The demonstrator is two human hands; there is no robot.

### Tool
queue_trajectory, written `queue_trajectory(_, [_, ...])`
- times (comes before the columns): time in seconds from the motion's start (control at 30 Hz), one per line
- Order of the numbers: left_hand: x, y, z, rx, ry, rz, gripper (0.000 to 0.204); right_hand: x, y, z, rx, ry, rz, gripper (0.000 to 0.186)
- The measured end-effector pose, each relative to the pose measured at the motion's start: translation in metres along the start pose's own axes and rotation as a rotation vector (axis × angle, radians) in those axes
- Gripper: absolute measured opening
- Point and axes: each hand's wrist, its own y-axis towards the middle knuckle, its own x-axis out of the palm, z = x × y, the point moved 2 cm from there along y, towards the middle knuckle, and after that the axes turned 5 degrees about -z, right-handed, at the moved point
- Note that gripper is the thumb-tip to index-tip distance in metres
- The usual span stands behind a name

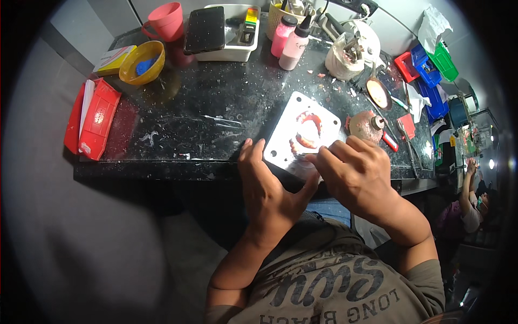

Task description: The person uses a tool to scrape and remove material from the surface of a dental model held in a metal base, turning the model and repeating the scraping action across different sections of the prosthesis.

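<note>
A white square plate [280, 135] with corner holes sits tilted near the bench's front edge, bearing a horseshoe-shaped pink-red piece resembling a denture mould [307, 140]. My left hand [268, 191] grips the plate's left and near edges, fingertips along its side and thumb at the front. My right hand [356, 175] is curled at the near right corner, thumb tip by the plate; whatever it may hold is hidden. Just beyond that hand lies a rounded pinkish vessel with a metal top [361, 125].
Red boxes [100, 116], a yellow bowl [135, 70], pink mug [167, 24], white tray [229, 54], bottles [291, 54] and a tool pot [340, 65] line the dark bench [178, 119]. Knives, a pan [377, 94] and coloured bins [434, 100] are right. A co-worker [464, 213] works far right.
</note>
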Motion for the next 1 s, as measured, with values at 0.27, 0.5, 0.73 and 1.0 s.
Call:
queue_trajectory(0.27, [0.002,0.017,0.004,0.001,-0.06,-0.059,0.109,-0.006,0.008,0.021,0.113,0.19,0.039,0.021])
queue_trajectory(0.5, [0.012,0.018,0.003,0.009,-0.021,-0.064,0.111,0.014,0.014,0.036,0.128,0.388,0.032,0.027])
queue_trajectory(0.73, [0.011,0.018,0.0,0.012,-0.017,-0.069,0.107,0.005,0.013,0.04,0.16,0.425,0.062,0.032])
queue_trajectory(1.0, [-0.012,0.038,-0.008,-0.004,-0.156,-0.215,0.099,0.007,0.003,0.042,0.245,0.492,0.159,0.03])
